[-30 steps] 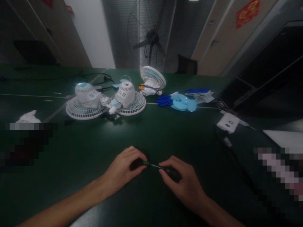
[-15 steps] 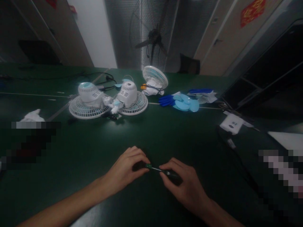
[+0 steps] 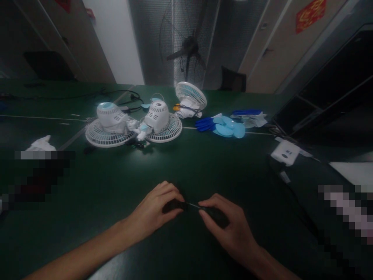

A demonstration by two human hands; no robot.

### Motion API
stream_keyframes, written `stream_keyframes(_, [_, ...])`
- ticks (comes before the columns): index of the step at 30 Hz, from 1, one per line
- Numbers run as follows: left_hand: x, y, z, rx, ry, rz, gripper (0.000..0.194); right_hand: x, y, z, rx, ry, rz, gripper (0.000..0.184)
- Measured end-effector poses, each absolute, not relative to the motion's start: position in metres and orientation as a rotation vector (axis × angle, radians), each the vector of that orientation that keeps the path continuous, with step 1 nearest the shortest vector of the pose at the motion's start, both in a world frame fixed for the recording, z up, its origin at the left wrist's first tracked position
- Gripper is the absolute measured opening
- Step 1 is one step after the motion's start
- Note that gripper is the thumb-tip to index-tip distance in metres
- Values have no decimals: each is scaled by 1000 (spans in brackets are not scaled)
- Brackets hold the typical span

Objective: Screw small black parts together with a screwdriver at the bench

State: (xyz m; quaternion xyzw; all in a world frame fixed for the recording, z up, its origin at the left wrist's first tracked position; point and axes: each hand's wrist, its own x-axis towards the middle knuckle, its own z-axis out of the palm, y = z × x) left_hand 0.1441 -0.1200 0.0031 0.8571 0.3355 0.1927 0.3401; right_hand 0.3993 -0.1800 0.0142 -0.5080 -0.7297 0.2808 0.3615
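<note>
My left hand (image 3: 154, 212) rests on the dark green table (image 3: 186, 167) with its fingers curled round a small dark part (image 3: 171, 205) that I cannot make out. My right hand (image 3: 230, 229) is closed on the dark handle of a screwdriver (image 3: 204, 210). The thin shaft of the screwdriver points left and its tip meets the part between my left fingers. Both hands lie close together near the table's front edge.
Two small white and blue fans (image 3: 109, 124) (image 3: 160, 120) lie face down at the back left, a third fan (image 3: 190, 99) stands behind them. Loose blue fan blades (image 3: 229, 129) and blue gloves (image 3: 204, 123) lie to their right. A white box (image 3: 285, 152) with a cable sits at the right.
The green collar seen on the screwdriver shaft is now hidden by my left fingers. Both hands stay in almost the same place.
</note>
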Motion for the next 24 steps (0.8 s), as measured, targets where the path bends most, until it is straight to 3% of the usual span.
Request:
stream_keyframes(4, [134, -125, 8, 2197, 781, 442, 28, 404, -182, 13, -1349, -1869, 742, 10])
stream_keyframes(9, [113, -104, 10, 2224, 798, 395, 30, 404, -182, 14, -1368, -1855, 758, 8])
stream_keyframes(18, [-9, -11, 14, 2175, 1409, 406, 39, 406, -183, 11, -1360, -1857, 791, 9])
stream_keyframes(24, [-58, -2, 16, 1985, 1517, 461, 69, 407, -183, 10, -1361, -1862, 796, 9])
